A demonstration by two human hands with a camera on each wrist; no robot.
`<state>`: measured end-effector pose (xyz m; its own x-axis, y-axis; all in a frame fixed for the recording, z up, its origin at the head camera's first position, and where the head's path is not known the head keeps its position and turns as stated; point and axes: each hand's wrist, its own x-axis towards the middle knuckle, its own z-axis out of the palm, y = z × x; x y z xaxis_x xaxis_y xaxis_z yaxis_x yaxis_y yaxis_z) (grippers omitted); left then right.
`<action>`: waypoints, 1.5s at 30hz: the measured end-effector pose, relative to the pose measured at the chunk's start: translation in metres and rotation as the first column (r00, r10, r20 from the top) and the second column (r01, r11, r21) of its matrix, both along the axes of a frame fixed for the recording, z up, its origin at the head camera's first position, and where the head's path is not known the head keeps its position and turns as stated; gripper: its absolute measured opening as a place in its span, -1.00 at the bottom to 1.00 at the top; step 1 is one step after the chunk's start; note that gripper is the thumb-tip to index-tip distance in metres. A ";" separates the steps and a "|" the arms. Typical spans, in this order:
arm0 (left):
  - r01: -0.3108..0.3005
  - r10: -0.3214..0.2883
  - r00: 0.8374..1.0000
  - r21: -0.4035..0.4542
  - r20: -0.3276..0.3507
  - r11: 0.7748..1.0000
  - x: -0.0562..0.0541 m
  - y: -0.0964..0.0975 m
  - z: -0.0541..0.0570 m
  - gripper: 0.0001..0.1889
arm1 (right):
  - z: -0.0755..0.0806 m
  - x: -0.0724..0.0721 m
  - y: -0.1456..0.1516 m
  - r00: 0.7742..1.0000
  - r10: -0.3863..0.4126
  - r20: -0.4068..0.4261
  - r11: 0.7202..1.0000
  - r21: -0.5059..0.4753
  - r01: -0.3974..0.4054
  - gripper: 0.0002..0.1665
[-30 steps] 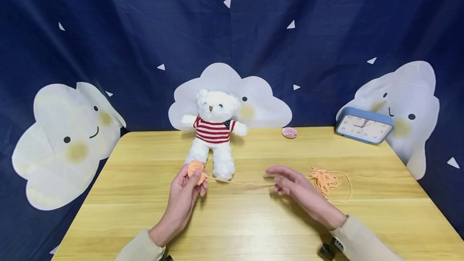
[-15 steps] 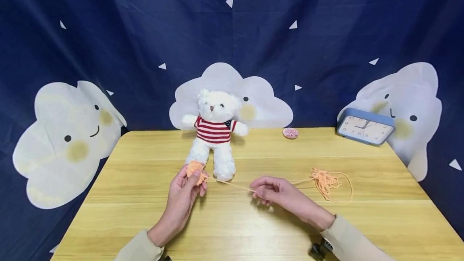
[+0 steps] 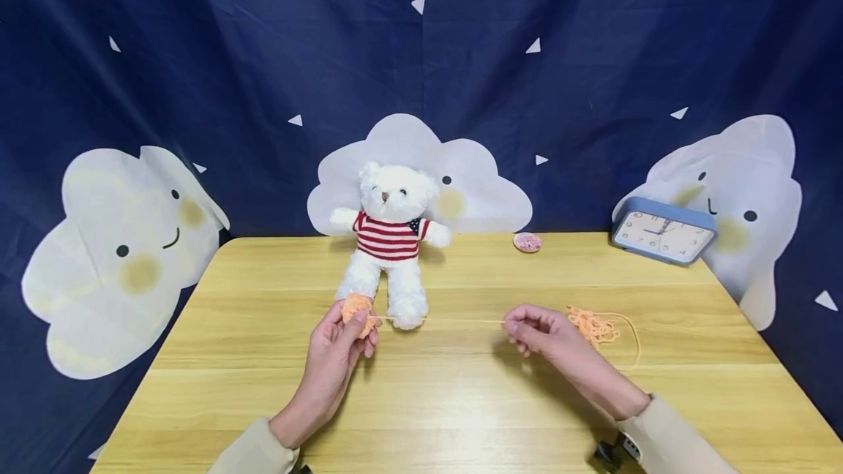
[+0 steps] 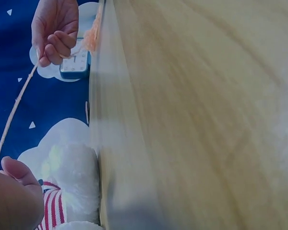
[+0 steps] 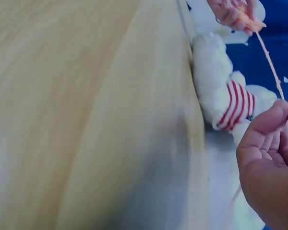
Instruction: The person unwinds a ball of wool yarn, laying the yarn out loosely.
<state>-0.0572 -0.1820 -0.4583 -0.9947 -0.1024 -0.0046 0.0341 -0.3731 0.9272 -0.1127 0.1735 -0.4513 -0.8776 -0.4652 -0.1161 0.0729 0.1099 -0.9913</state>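
My left hand (image 3: 334, 350) holds a small ball of orange yarn (image 3: 356, 304) between thumb and fingers, above the table near the bear's feet. From the ball a strand of yarn (image 3: 454, 320) runs taut to my right hand (image 3: 549, 335), which pinches it between thumb and forefinger; the strand also shows stretched between both hands in the left wrist view. Behind the right hand lies a loose heap of the same yarn (image 3: 596, 326), partly hidden by that hand, with one loop spreading to the right. In the right wrist view the yarn trails below the right hand (image 5: 269, 158).
A white teddy bear (image 3: 395, 192) in a red-striped sweater sits at the back of the wooden table (image 3: 461, 401). A small pink round item (image 3: 527, 242) lies by the back edge, and a blue clock (image 3: 664, 230) stands at the back right. A dark curtain (image 3: 263, 57) hangs behind.
My right hand first moved left and took the strand between its fingers, then drew back right, pulling it straight. The left hand has stayed almost in place with the ball.
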 end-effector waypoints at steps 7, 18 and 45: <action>0.046 -0.046 0.999 -0.029 0.003 0.999 0.000 -0.001 -0.004 -0.62 | 0.010 -0.003 0.019 0.983 -0.181 0.016 0.982 -0.060 0.181 -0.82; 0.043 -0.045 0.999 -0.069 -0.018 0.997 0.001 -0.002 -0.005 -0.61 | 0.017 -0.009 0.041 0.949 -0.308 0.074 0.929 -0.192 0.317 -0.85; -0.109 0.108 0.994 -0.043 -0.024 0.993 0.001 -0.004 -0.005 -0.62 | 0.002 -0.009 0.099 0.909 -0.399 0.124 0.838 -0.352 0.416 -0.74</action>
